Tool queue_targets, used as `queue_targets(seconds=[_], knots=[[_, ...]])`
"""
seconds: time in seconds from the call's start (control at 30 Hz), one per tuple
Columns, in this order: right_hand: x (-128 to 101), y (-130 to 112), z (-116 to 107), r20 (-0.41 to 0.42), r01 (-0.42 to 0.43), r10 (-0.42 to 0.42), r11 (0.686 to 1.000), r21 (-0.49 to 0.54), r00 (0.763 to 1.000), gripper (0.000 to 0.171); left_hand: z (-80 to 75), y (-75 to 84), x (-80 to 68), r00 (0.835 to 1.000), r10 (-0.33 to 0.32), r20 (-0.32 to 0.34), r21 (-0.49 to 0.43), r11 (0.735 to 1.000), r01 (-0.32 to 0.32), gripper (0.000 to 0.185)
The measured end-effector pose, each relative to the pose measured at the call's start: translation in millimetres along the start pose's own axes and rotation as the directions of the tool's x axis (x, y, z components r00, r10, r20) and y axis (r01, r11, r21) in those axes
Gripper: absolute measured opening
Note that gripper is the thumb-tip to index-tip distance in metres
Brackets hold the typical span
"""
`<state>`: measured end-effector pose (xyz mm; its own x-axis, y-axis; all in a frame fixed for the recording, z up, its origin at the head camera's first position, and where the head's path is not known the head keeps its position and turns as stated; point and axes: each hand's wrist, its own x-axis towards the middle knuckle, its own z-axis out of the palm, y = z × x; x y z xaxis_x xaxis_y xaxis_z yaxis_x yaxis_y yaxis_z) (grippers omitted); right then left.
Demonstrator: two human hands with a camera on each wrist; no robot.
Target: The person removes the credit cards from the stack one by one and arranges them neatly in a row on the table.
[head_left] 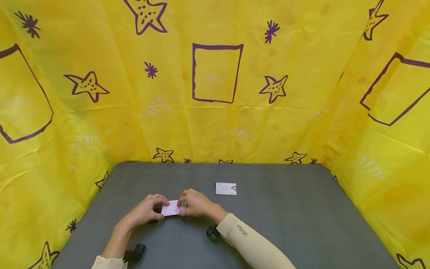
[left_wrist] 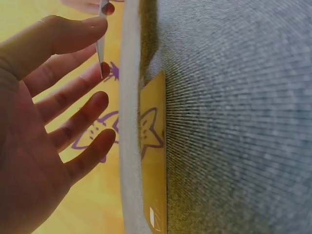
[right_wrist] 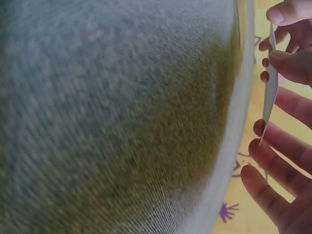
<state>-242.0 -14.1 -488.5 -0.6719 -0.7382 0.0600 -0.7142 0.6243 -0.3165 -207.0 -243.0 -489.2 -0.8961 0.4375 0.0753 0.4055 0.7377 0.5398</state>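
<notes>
Card (head_left: 173,208) pinched edgewise between left hand (head_left: 145,211), right hand (head_left: 196,203).

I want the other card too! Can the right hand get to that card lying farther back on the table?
Probably yes. The far card lies flat with bare grey table around it, just beyond the right hand. That hand now pinches the near card together with the left hand.

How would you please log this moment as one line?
left hand: pinches card | right hand: pinches card | second card: flat on table
</notes>
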Motion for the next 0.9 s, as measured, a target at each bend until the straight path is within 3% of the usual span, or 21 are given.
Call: queue_targets(seconds=[0.53,0.73,0.9], knots=[[3.6,-4.9,11.8,0.068,0.0,0.004,0.998,-0.06,0.998,0.028,4.8,4.8,-0.6,0.997,-0.042,0.059,0.08,0.996,0.037,0.033],[8.8,-11.0,12.1,0.08,0.05,-0.039,0.989,-0.137,0.996,0.028,6.4,3.3,-2.4,0.996,-0.075,0.052,0.087,0.994,0.07,0.034],[11.2,-15.1,13.1,0.098,0.039,-0.024,0.986,-0.159,0.995,0.028,8.5,3.2,-3.8,0.993,-0.104,0.052,0.081,0.992,0.099,0.035]])
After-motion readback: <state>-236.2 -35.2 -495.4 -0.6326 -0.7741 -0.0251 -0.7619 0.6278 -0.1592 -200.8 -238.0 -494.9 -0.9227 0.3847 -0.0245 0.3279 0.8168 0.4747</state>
